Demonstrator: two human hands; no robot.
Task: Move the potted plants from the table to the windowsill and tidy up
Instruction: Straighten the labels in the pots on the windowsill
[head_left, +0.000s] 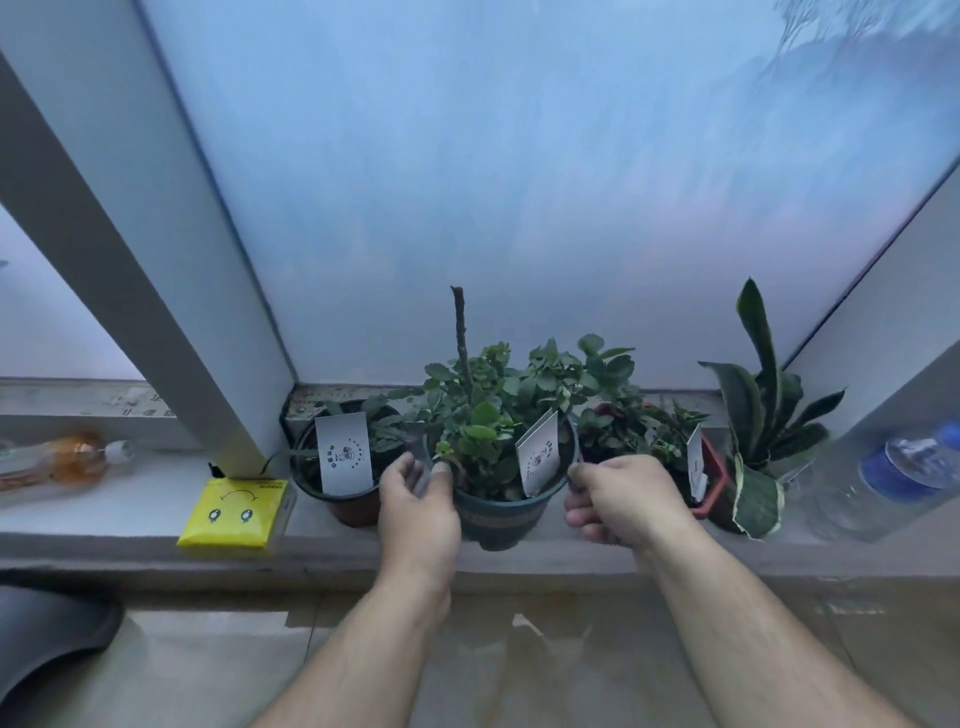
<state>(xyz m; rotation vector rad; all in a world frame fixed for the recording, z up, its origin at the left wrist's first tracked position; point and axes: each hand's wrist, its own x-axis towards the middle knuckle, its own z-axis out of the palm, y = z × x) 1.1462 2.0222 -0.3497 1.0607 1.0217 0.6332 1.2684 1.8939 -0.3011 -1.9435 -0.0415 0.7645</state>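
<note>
A dark teal pot (501, 512) of leafy green plant with a white tag sits on the windowsill (130, 525), between left hand (418, 512) at nine o'clock and right hand (626, 499) at three; both sets of fingers pinch its rim.

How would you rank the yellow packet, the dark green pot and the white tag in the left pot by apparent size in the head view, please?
1. Dark green pot, largest.
2. Yellow packet.
3. White tag, smallest, though it stands slightly farther back.

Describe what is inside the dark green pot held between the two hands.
The dark green pot holds a leafy green plant, a bare upright stem and a white card. Leaves cover the soil.
</note>
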